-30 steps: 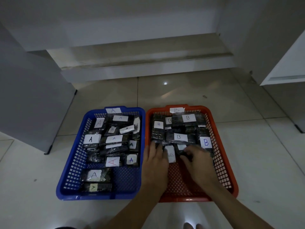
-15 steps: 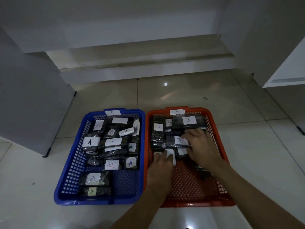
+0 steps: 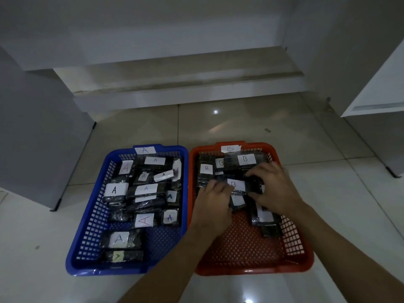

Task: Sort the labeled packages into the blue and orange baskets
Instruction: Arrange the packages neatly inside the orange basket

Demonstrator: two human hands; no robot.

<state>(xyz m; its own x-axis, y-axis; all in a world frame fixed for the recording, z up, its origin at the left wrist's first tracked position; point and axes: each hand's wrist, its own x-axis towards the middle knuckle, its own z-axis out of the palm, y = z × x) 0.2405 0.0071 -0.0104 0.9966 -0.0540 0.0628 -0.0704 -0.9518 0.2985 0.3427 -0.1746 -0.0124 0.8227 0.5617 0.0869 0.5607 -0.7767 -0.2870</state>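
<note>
The blue basket on the left holds several dark wrapped packages with white "A" labels. Beside it, the orange basket holds several packages labeled "B", piled at its far end. Both my hands are inside the orange basket. My right hand grips the right end of a "B" package, fingers on top and thumb at its near side. My left hand rests its fingers on the left end of that package and the pile there. The near part of the orange basket's floor is bare.
The baskets sit side by side on a glossy white tiled floor. A grey cabinet panel stands to the left, a white cabinet to the right, and a low step runs behind.
Both hands have moved farther into the orange basket, from its middle to the pile of "B" packages. My right hand has closed on one "B" package; my left came up beside it.
</note>
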